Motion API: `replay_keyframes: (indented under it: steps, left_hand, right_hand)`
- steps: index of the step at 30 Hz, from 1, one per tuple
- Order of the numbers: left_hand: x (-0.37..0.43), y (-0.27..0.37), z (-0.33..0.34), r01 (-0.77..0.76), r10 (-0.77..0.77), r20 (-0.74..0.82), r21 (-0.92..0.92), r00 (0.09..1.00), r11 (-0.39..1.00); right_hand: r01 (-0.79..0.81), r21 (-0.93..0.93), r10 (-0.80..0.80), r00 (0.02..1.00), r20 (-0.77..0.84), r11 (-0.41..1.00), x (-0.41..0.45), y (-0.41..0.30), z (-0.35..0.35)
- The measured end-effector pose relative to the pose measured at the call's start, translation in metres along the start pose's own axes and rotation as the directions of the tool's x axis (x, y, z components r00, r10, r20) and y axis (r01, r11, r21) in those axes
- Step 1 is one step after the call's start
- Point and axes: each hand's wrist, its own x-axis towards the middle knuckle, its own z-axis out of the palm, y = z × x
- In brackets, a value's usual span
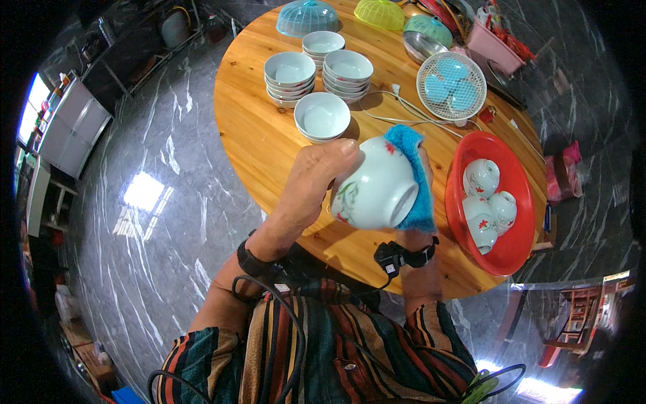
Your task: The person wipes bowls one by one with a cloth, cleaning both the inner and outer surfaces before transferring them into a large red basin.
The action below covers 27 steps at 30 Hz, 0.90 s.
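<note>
My left hand (323, 169) grips the rim side of a white porcelain bowl (376, 187) with red flowers and green leaves. The bowl is tilted, its foot turned towards the lower right. My right hand (425, 164), mostly hidden behind, holds a blue cloth (416, 187) against the bowl's right side. Beyond them, several stacks of white bowls stand upright on the wooden table, the nearest stack (322, 117) just past my left hand. To the right, a red plastic basin (522, 222) holds several flowered bowls (482, 177), lying at various angles.
A small fan (451, 86) with blue blades and a white cable (419, 118) lies on the round wooden table (242, 101). Blue (307, 19) and yellow (379, 12) mesh food covers, a metal bowl (423, 46) and a pink container (494, 45) are along the far side.
</note>
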Motion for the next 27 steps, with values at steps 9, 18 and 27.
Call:
replay_keyframes:
  steps: [9, 18, 27]
  left_hand:
    - [-0.01, -0.002, 0.004, 0.065, -0.049, -0.121, 0.125, 0.991, 0.99]
    - [-0.009, -0.011, 0.002, -0.132, 0.073, -0.247, -0.232, 0.966, 0.964]
    - [-0.001, -0.046, -0.003, -0.268, 0.176, -0.381, -0.204, 0.908, 0.942]
  right_hand:
    - [-0.293, -0.019, 0.284, 0.939, -0.192, 0.956, 0.007, -0.009, 0.018]
    - [-0.158, 0.228, 0.169, 0.985, -0.031, 0.961, -0.012, -0.001, 0.038]
    - [-0.134, 0.217, 0.123, 0.99, 0.066, 0.967, -0.025, 0.01, 0.022]
